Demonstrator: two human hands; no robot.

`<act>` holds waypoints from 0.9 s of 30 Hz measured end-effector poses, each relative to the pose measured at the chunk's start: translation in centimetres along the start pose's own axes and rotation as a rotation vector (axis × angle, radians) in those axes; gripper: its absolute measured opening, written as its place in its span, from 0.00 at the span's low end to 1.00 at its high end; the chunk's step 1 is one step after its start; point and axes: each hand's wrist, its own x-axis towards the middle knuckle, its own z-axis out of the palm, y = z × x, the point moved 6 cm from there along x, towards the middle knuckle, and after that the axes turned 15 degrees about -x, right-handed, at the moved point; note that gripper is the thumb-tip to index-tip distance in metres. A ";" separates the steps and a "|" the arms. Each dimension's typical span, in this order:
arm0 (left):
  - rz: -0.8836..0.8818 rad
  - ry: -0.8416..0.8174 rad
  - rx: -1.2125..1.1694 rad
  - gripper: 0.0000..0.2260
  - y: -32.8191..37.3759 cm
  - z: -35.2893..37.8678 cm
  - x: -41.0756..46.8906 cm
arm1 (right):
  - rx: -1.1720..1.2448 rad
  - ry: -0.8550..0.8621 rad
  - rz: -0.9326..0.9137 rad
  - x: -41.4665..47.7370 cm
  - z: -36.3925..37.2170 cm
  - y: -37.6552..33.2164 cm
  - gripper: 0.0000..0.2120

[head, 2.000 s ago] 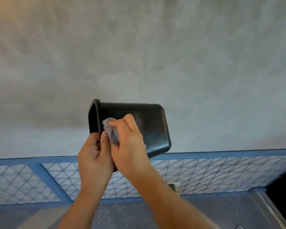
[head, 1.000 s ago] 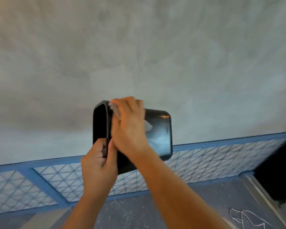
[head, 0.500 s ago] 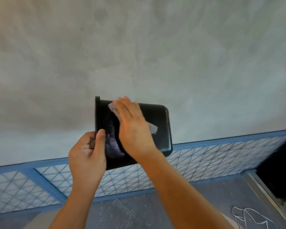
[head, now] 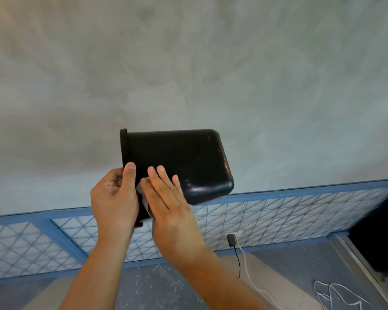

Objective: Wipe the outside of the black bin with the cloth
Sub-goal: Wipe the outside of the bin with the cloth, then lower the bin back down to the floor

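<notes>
The black bin (head: 177,159) is held up in front of the grey wall, lying on its side with its rim to the left and its base to the right. My left hand (head: 114,198) grips the rim at the lower left, thumb pointing up along the outer wall. My right hand (head: 166,198) lies flat with straight fingers on the bin's lower side wall, pressing the pale cloth (head: 143,198) against it. Only a small strip of the cloth shows between my two hands.
A blue frame with a diamond mesh panel (head: 267,211) runs along the foot of the wall. A black plug with cables (head: 232,240) hangs at a wall socket; white cable lies on the floor (head: 329,291) at lower right. A dark object (head: 379,231) stands at the right edge.
My right hand slid with the cloth from the bin's upper edge down to its lower side wall. The bin has turned so more of its broad side shows. My left hand kept its grip on the rim.
</notes>
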 end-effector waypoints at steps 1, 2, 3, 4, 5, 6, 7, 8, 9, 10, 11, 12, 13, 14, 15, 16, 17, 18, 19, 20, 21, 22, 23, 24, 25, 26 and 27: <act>-0.021 0.012 -0.018 0.17 -0.1 -0.1 0.1 | -0.039 -0.007 -0.023 0.3 -0.5 0.6 0.27; -0.041 0.026 -0.030 0.17 -0.3 -0.5 0.2 | -0.084 -0.010 -0.007 0.5 -1.0 2.4 0.28; -0.057 0.036 -0.033 0.18 -0.4 -1.1 0.4 | -0.106 -0.009 0.063 0.7 -1.5 4.9 0.28; -0.066 0.038 -0.031 0.18 -0.4 -1.6 0.6 | -0.089 0.003 0.184 0.8 -2.2 7.8 0.26; -0.066 0.031 -0.027 0.19 -0.3 -1.9 0.8 | -0.046 0.022 0.295 0.8 -2.9 10.1 0.24; -0.053 0.018 -0.019 0.19 -0.2 -1.9 0.7 | -0.009 0.037 0.352 0.8 -3.2 11.0 0.23; -0.024 0.001 -0.006 0.19 0.2 -1.5 0.6 | 0.008 0.046 0.345 1.0 -3.0 10.1 0.24; 0.005 -0.015 0.010 0.19 0.5 -0.9 0.3 | 0.017 0.043 0.283 1.2 -2.4 8.1 0.25; 0.023 -0.029 0.028 0.18 0.8 -0.2 0.0 | 0.038 0.038 0.205 1.3 -1.8 5.5 0.25; 0.026 -0.040 0.043 0.17 0.7 0.4 -0.3 | 0.078 0.037 0.124 1.3 -1.3 2.8 0.25; 0.020 -0.050 0.052 0.16 0.5 0.8 -0.5 | 0.106 0.039 0.054 1.1 -1.1 1.1 0.24; 0.005 -0.058 0.050 0.15 0.2 0.9 -0.7 | 0.121 0.038 0.010 0.9 -1.0 0.7 0.23; -0.008 -0.062 0.049 0.15 0.0 0.7 -0.8 | 0.118 0.034 -0.012 0.8 -1.3 1.5 0.23; -0.009 -0.073 0.060 0.15 -0.1 0.4 -0.8 | 0.112 0.031 0.004 0.5 -1.7 3.4 0.22; 0.004 -0.098 0.092 0.15 -0.1 0.0 -0.7 | 0.135 0.021 0.070 0.1 -2.1 5.8 0.21; 0.024 -0.139 0.135 0.15 0.1 -0.3 -0.6 | 0.185 0.021 0.190 -0.4 -2.8 8.3 0.19; 0.043 -0.189 0.188 0.14 0.3 -0.4 -0.4 | 0.241 0.029 0.336 -0.9 -3.7 10.7 0.17; 0.060 -0.243 0.251 0.13 0.5 -0.2 -0.3 | 0.296 0.059 0.478 -1.4 -4.6 12.8 0.16; 0.079 -0.300 0.320 0.12 0.6 0.1 -0.1 | 0.348 0.114 0.591 -1.6 -5.5 14.3 0.16; 0.098 -0.354 0.380 0.12 0.5 0.5 0.1 | 0.399 0.175 0.679 -1.5 -6.2 15.5 0.17; 0.115 -0.399 0.421 0.13 0.3 1.0 0.2 | 0.443 0.198 0.752 -1.3 -6.8 16.5 0.16; 0.129 -0.445 0.439 0.13 0.1 1.6 0.2 | 0.457 0.174 0.813 -0.9 -7.0 17.3 0.15; 0.136 -0.491 0.447 0.14 -0.1 2.3 0.0 | 0.448 0.108 0.859 -0.5 -7.0 18.0 0.14; 0.144 -0.533 0.454 0.15 -0.3 3.1 -0.4 | 0.446 0.034 0.889 -0.2 -6.8 18.6 0.12; 0.158 -0.575 0.460 0.15 -0.4 3.9 -0.8 | 0.472 -0.032 0.906 0.2 -6.6 19.0 0.10; 0.179 -0.617 0.462 0.14 -0.4 4.6 -1.2 | 0.523 -0.090 0.919 0.5 -6.1 19.3 0.08; 0.200 -0.660 0.464 0.14 -0.4 5.3 -1.6 | 0.577 -0.153 0.934 0.6 -5.7 19.5 0.10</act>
